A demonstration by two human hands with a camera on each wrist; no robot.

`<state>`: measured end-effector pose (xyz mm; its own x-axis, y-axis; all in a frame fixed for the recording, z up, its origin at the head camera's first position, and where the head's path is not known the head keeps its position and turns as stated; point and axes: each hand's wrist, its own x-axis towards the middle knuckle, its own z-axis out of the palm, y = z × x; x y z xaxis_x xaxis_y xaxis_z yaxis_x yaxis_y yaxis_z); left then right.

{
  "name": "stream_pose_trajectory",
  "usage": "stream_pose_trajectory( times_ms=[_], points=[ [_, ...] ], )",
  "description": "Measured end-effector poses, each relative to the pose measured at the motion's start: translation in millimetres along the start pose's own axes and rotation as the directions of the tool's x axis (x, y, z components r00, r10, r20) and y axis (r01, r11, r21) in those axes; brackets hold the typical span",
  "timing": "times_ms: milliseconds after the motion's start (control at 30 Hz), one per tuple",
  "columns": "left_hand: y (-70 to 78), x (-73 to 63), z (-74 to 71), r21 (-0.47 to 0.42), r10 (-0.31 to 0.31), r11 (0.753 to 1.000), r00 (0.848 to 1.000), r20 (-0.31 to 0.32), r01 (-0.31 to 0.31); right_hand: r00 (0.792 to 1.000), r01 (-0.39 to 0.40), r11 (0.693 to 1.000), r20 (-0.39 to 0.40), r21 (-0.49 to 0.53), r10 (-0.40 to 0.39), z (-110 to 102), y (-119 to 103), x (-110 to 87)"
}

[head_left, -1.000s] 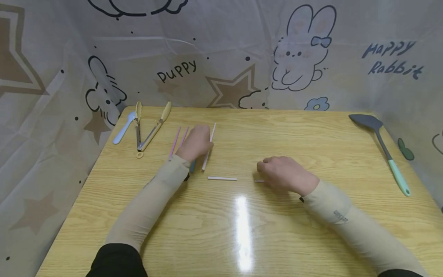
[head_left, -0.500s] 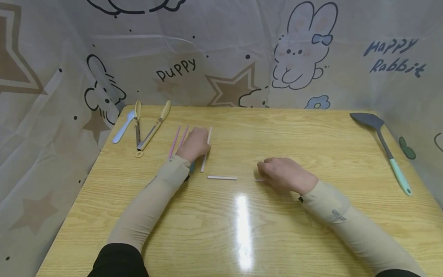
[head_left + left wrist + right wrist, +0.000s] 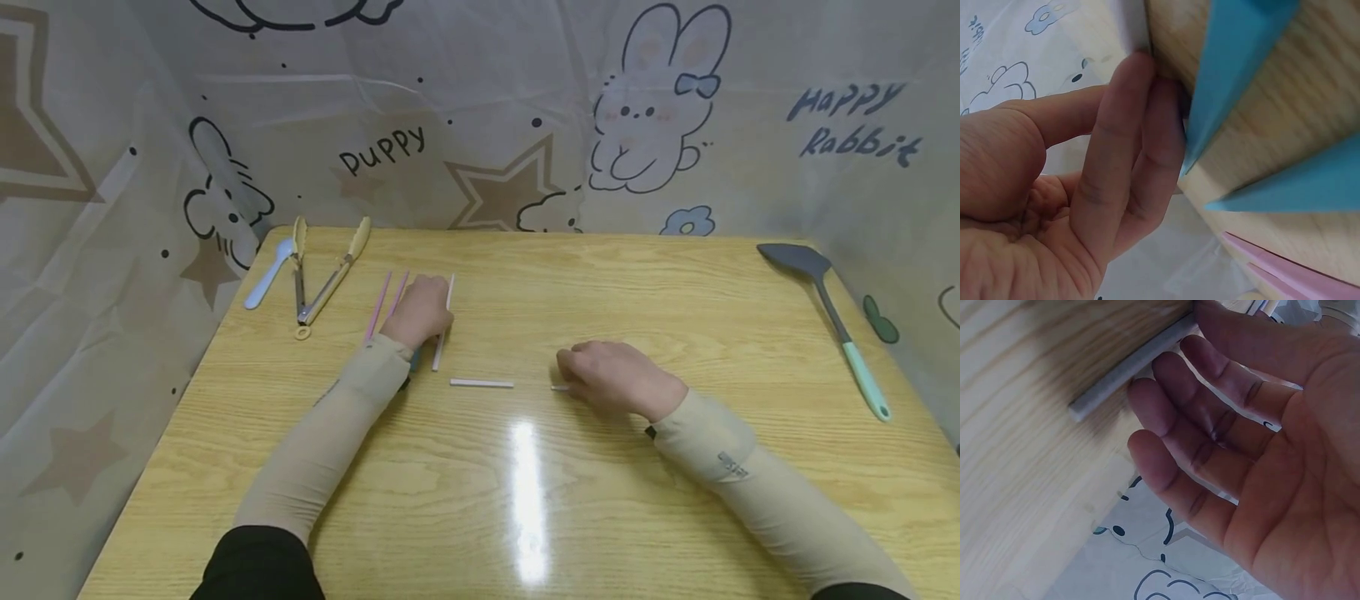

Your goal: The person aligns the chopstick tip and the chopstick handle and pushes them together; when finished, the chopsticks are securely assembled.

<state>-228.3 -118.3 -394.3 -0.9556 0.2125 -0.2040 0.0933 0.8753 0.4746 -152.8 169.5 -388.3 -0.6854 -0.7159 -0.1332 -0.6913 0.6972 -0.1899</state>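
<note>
My left hand (image 3: 422, 312) is low over the table's left half, its fingertips pinching a pale chopstick (image 3: 437, 354) that lies slanted away from me. In the left wrist view, two blue chopsticks (image 3: 1235, 69) lie close beside those fingers. Past them are two pink chopsticks (image 3: 378, 304), partly covered by the hand in the head view. My right hand (image 3: 622, 377), right of centre, holds a short white stick (image 3: 1122, 372) between thumb and index finger; the other fingers are loosely bent beside it. Another short white stick (image 3: 482, 383) lies crosswise between the hands.
Spread tongs (image 3: 322, 292) and a light blue spoon-like utensil (image 3: 268, 275) lie at the far left. A spatula with dark head and mint handle (image 3: 832, 321) lies at the right edge. A printed cloth (image 3: 495, 108) hangs behind the wooden table (image 3: 420, 500).
My left hand has moved slightly left, bringing the pale chopstick closer to the blue and pink ones. The right hand stays in place with its short white stick.
</note>
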Motion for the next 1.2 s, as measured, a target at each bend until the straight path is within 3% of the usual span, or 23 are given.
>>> stream_pose_trajectory(
  times_ms=[167,300,400,500,633,767,900,1000,1200],
  points=[
    [0.5,-1.6,0.7,-0.002,0.001,1.000,1.000,0.004,-0.001,1.000,-0.022,1.000,0.011,0.005,0.022,1.5,-0.5,-0.1],
    [3.8,-5.8,0.0,0.023,0.040,0.999,0.999,-0.033,-0.039,0.999,-0.035,0.999,0.021,0.015,0.035,1.8,-1.9,0.5],
    [10.6,-11.3,-2.0,0.068,0.087,0.994,0.993,-0.082,-0.081,0.999,-0.039,0.999,0.023,0.015,0.038,2.6,-2.1,1.3],
    [21.8,-19.6,-3.9,0.142,0.114,0.985,0.990,-0.086,-0.101,0.999,-0.040,0.999,0.013,0.011,0.040,3.8,-2.1,1.8],
    [39.3,-33.6,-3.1,0.236,0.174,0.956,0.985,0.013,-0.172,1.000,-0.021,1.000,-0.021,0.002,0.021,5.8,-2.1,2.9],
    [52.6,-46.0,1.3,0.278,0.254,0.916,0.954,0.158,-0.290,0.999,0.006,1.000,-0.051,-0.006,-0.006,8.1,-1.7,3.8],
    [60.6,-54.0,5.5,0.324,0.276,0.876,0.921,0.274,-0.358,0.997,0.019,1.000,-0.071,-0.013,-0.020,10.6,-1.7,3.7],
    [62.4,-57.8,9.6,0.357,0.272,0.854,0.910,0.314,-0.379,0.996,0.018,0.999,-0.087,-0.028,-0.020,11.4,-2.7,2.9],
    [61.5,-61.3,16.4,0.421,0.241,0.829,0.915,0.325,-0.368,0.995,0.017,0.998,-0.093,-0.054,-0.022,10.6,-1.9,1.9]
  ],
)
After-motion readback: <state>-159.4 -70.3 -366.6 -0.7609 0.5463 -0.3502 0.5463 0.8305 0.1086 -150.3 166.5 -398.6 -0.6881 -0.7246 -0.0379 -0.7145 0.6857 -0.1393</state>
